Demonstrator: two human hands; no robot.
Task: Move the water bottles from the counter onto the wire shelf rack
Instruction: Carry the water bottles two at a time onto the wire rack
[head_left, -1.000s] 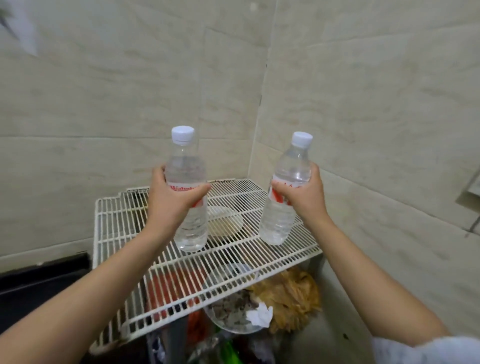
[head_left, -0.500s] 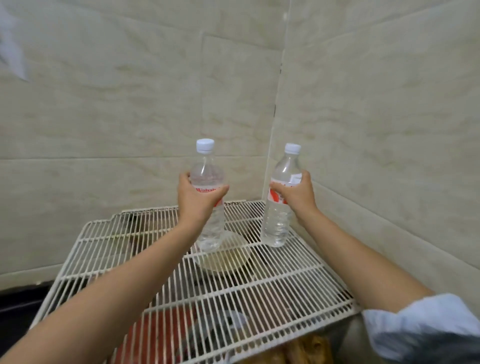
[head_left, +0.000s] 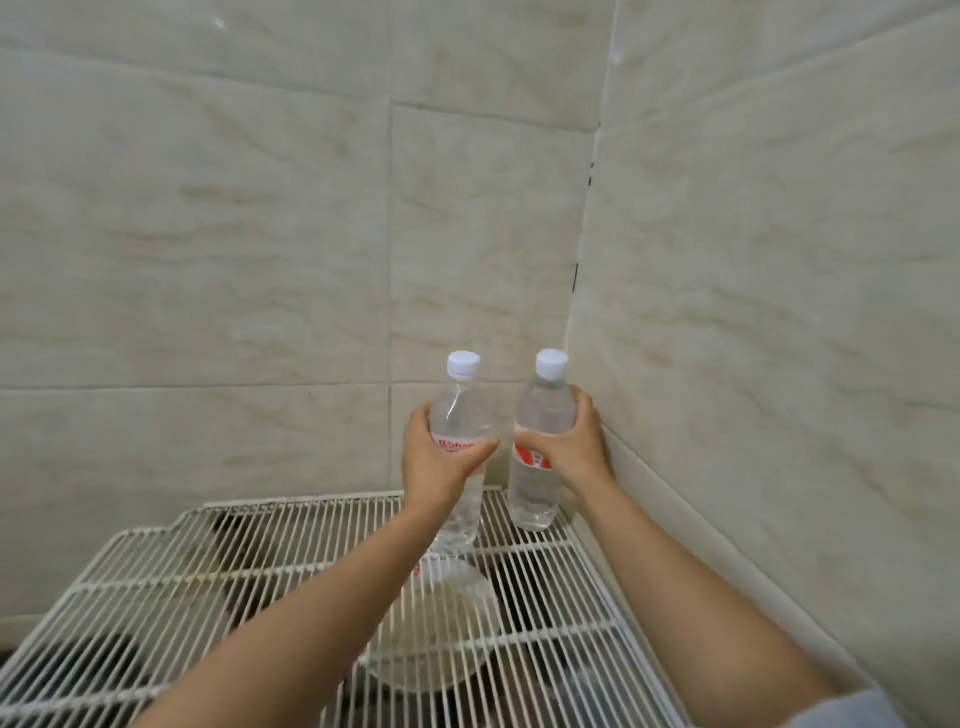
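Left bottle (head_left: 462, 410) is gripped by left hand (head_left: 432, 467), right bottle (head_left: 543, 410) by right hand (head_left: 571, 457), at rack (head_left: 260, 564) corner; bowl (head_left: 441, 639) noted beneath wires, lower centre.

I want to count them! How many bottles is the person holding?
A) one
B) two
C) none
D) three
B: the left hand grips the left bottle and the right hand grips the right bottle, one bottle in each hand.
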